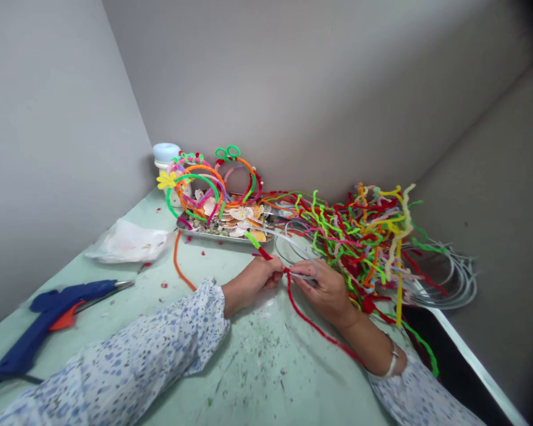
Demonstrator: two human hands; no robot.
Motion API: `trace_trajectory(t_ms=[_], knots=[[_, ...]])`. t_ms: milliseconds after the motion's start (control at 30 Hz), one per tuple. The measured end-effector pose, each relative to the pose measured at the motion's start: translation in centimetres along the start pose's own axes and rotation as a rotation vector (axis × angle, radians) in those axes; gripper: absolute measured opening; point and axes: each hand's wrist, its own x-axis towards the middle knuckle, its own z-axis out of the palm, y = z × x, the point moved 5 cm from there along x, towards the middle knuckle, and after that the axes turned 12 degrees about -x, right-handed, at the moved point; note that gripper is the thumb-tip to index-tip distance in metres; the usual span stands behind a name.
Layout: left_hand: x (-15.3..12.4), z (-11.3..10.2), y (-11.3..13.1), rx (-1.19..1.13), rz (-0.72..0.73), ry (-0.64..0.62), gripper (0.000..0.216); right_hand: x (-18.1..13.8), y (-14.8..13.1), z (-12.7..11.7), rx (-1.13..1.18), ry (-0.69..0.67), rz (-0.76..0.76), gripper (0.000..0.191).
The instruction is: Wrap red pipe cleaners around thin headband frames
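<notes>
Closed in a pinch, my left hand grips the part of a thin plastic headband that is wrapped in red pipe cleaner, with a green wrapped tip sticking out beyond my fingers. My right hand is closed on the bare, greyish, see-through part of the headband, just right of the wrapping. Between the two hands, a loose red pipe cleaner comes off the band and trails down to the right, past my right wrist. The exact fingertip contact is partly hidden.
A metal tray of shells holds finished colourful headbands, beside a blue-lidded jar. Tangled pipe cleaners and clear headbands lie right. A blue glue gun and a plastic bag lie left.
</notes>
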Motion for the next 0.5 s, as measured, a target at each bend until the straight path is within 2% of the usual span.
trace_trajectory(t_ms=[500], knots=[[-0.2, 0.28, 0.35, 0.027, 0.063, 0.005, 0.013, -0.23, -0.11, 0.52, 0.026, 0.02, 0.082, 0.009]])
